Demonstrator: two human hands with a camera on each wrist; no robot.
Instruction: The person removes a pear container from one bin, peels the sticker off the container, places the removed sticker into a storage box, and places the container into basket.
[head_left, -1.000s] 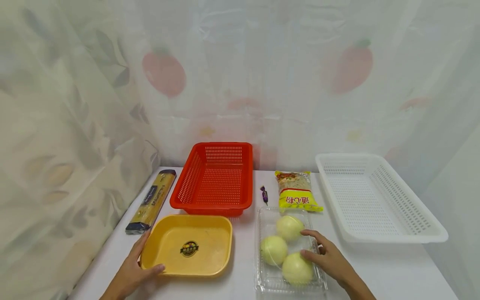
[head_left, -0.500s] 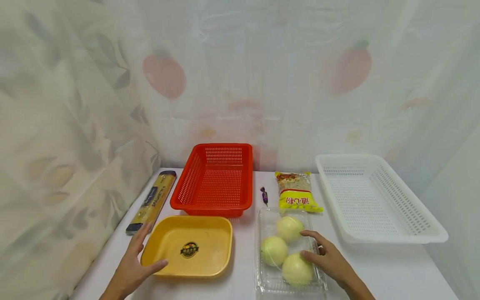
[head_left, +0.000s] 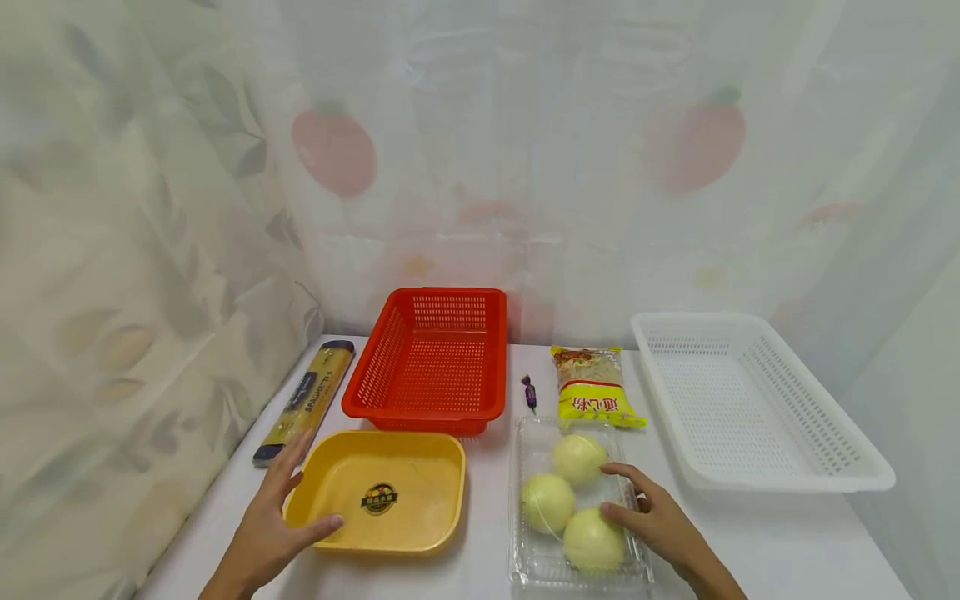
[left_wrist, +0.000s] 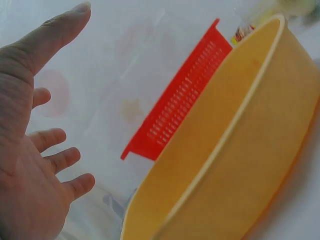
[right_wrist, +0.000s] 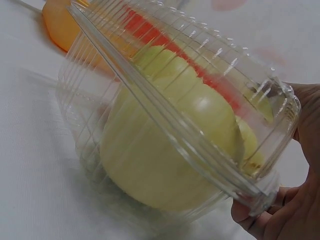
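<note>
While the right hand (head_left: 658, 523) grasps the clear clamshell box (head_left: 534, 442) of pale fruit, the left hand (head_left: 272, 523) hovers released just left of it, beside the yellow tray (head_left: 442, 492).

The clear ribbed plastic clamshell box (right_wrist: 165, 125) is gleaming glossy; the 3 pale yellow fruits (head_left: 573, 502) inside are looking smooth, perhaps waxy. The yellow plastic tray (head_left: 378, 492) is showing matt.
</note>
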